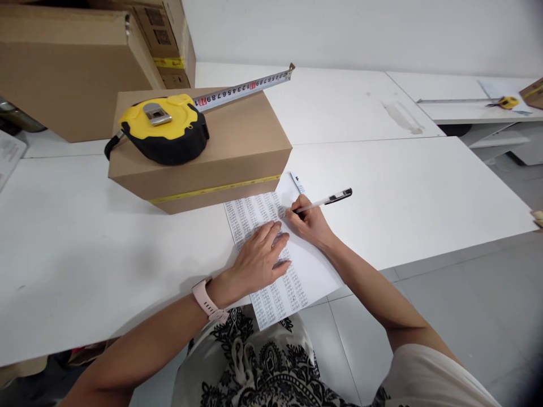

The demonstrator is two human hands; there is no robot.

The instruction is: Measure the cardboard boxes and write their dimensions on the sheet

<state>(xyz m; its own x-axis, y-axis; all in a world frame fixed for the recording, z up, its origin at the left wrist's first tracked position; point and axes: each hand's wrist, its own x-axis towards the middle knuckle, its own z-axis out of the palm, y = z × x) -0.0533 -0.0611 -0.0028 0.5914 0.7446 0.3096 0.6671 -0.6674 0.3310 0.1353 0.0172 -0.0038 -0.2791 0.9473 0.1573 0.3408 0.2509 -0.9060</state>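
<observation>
Right hand [311,223] is closed in a pinch on a pen [324,201], tip down on the upper part of a printed sheet [305,277], capped end pointing away to the right. Left hand [258,260] lies flat with fingers spread, pressing on the middle of the same sheet; a pale wristwatch [206,299] is on that wrist. The sheet lies on the white table [424,186], near edge overhanging, far corner touching a cardboard box [237,141]. A yellow tape measure [165,129] rests on the box top, blade extended to the right past the box edge. Larger cartons [72,73] stand behind at left. A second tape measure [508,102] lies on the far right table.
</observation>
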